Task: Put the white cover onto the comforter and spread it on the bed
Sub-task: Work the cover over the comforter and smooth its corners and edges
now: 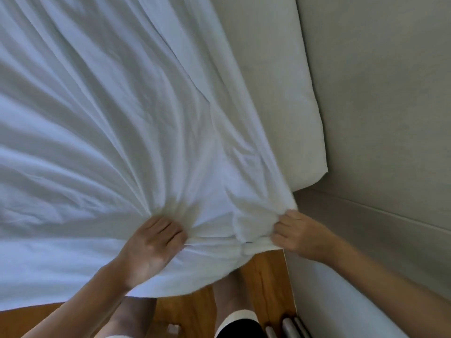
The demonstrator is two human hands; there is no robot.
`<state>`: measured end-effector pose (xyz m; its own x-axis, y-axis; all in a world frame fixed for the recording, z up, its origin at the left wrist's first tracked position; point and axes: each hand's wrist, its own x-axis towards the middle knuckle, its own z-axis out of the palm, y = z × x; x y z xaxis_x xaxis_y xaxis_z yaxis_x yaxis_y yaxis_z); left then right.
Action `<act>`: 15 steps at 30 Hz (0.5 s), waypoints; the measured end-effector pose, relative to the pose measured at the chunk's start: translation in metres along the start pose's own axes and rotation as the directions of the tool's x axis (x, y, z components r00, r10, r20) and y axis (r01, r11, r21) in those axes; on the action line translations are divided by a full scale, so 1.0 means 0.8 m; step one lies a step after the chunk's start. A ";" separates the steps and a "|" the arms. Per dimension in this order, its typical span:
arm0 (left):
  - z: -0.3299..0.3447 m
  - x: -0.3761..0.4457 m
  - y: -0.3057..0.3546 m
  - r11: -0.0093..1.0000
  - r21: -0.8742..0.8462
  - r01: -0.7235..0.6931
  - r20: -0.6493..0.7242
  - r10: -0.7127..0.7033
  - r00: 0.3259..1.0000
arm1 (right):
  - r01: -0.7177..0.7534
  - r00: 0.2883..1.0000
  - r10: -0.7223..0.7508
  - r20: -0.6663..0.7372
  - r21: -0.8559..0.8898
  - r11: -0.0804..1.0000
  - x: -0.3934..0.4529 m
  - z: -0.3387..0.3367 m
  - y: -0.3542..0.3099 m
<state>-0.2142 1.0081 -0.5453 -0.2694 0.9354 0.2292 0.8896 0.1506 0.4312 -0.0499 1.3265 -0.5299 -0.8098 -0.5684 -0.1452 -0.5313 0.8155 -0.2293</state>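
Both hands grip the near edge of the white cover (109, 123). At near centre, the left hand (152, 245) has its fingers curled into a bunch of the fabric, and creases fan out from that grip toward the far left. To its right, the right hand (296, 231) pinches the cover's near right corner, fingers curled tight around a thick fold. A short taut band of cloth runs between the two hands. The cover spreads away from the hands over the bed, with a bare mattress (280, 81) strip showing along its right side. Below the hands lie a wooden floor (185, 311) and the person's feet, the right foot in a black slipper (240, 328).
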 end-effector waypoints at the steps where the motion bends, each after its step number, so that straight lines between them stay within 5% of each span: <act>1: -0.003 -0.003 -0.003 1.000 0.003 0.006 0.016 -0.006 1.000 | -0.036 0.999 0.036 -0.001 -0.001 0.999 -0.017 -0.003 0.008; 6: 0.005 0.013 0.010 0.996 0.006 0.093 0.128 -0.093 0.987 | -0.432 0.893 0.444 0.078 -0.131 0.892 -0.030 0.022 0.014; 9: 0.023 0.027 0.037 0.995 -0.058 0.075 0.208 -0.061 0.976 | -0.571 0.808 0.572 0.138 -0.053 0.819 -0.013 0.037 -0.003; 11: 0.040 0.035 0.055 0.996 -0.081 0.029 0.269 -0.006 0.963 | -0.618 0.785 0.618 0.038 0.087 0.781 -0.006 0.024 -0.022; 13: 0.056 0.044 0.069 0.998 -0.057 0.029 0.296 -0.011 0.955 | -0.712 0.646 0.762 -0.035 0.330 0.619 0.011 0.000 -0.045; 15: 0.067 0.057 0.077 0.994 -0.065 0.090 0.277 -0.069 0.958 | -0.775 0.469 0.880 0.076 0.513 0.369 0.038 -0.017 -0.064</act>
<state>-0.1516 1.0771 -0.5549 -0.2173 0.9747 -0.0523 0.8358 0.2135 0.5059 -0.0504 1.2691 -0.5091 -0.8283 0.4427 -0.3435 0.5595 0.6857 -0.4655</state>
